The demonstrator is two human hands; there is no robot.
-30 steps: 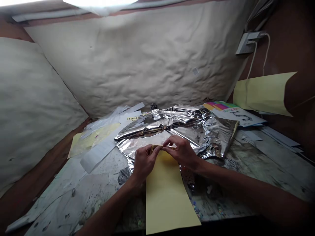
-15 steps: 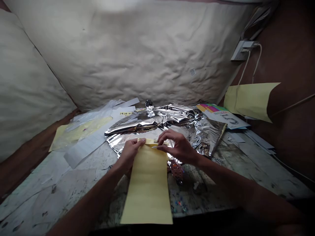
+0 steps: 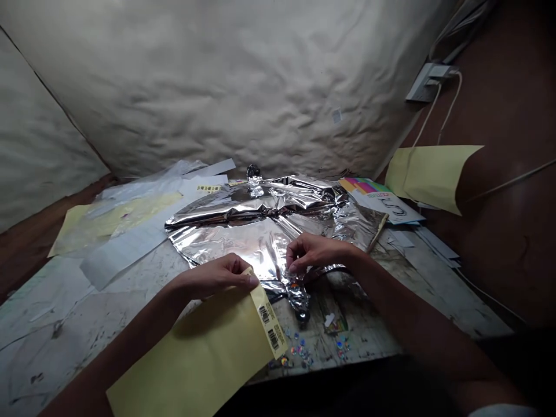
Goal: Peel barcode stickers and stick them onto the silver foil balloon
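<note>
My left hand [image 3: 212, 277] grips the top corner of a pale yellow paper sheet [image 3: 204, 353], its thumb pressing on a narrow yellow strip with printed barcodes [image 3: 268, 319] along the sheet's edge. My right hand [image 3: 317, 252] pinches the near edge of a large crumpled silver foil sheet [image 3: 256, 243]. Just below those fingers lies a twisted foil fold [image 3: 299, 302]. The foil's lifted rim curves away under my right wrist.
Small shiny sequins [image 3: 300, 349] lie on the paint-stained table [image 3: 360, 324]. White papers and plastic [image 3: 139, 202] lie left of the foil. A colourful booklet [image 3: 373, 197] and a yellow paper piece [image 3: 428, 176] are at the right. Cream padding lines the wall behind.
My left hand has drawn the yellow sheet down-left off the foil, and the barcode strip now shows along its edge. My right hand has separated from it onto the foil edge. The view has shifted.
</note>
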